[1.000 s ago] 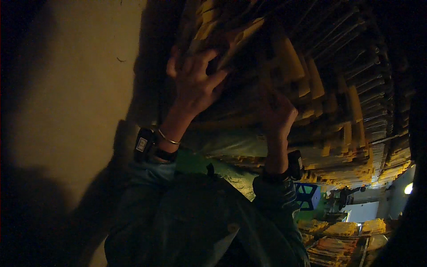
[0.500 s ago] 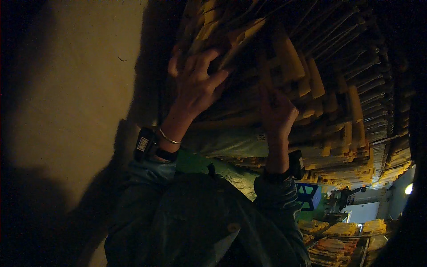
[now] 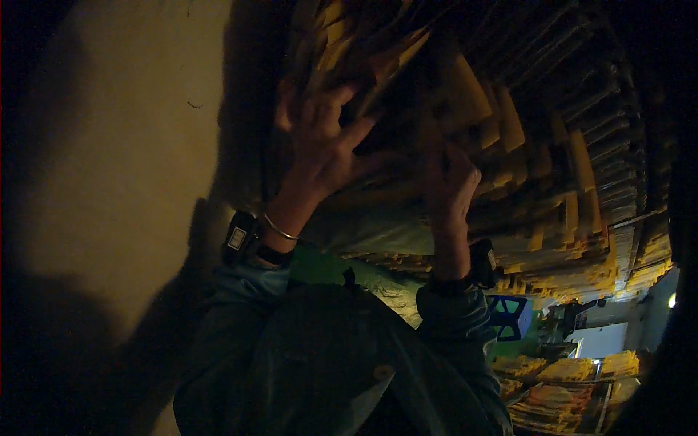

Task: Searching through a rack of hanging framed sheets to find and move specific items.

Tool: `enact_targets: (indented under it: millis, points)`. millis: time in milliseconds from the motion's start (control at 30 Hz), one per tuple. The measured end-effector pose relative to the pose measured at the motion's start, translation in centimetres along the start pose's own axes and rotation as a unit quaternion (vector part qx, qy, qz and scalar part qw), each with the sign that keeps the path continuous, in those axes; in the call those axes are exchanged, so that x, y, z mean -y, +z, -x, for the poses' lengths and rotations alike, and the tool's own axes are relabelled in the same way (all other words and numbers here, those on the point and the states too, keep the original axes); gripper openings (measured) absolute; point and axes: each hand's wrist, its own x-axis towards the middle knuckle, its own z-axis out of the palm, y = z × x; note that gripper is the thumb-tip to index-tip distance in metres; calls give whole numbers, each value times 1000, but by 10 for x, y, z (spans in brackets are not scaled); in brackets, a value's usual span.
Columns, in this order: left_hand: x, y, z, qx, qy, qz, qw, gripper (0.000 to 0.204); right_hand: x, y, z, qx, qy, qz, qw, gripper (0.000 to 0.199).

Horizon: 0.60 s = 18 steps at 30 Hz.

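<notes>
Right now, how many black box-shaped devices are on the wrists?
2: one black device at the left wrist, another black device at the right wrist. Others could be lost in the dark.

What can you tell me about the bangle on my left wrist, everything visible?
The bangle is a thin, pale, shiny ring, metal by its look. It slants around the wrist, between the left hand and a black strap, and seems to rest on the skin. Its far side is hidden; dim light hides finer detail.
</notes>
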Motion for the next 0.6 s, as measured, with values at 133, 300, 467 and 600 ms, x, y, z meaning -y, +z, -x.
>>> enact_targets:
  millis: [133,300,467,600]
  points:
    - [-4,3,0,-6,4,6,1000,47,4,-2,-2,12,14,21,1000,31]
    - [-3,5,3,4,18,-15,1000,30,13,-1,-6,11,9,7,1000,40]
    - [0,9,6,-4,3,-38,999,16,15,-4,-6,24,57,32,998,37]
    - [5,11,3,-48,-6,8,999,9,9,-3,-3,-44,-18,38,998,39]
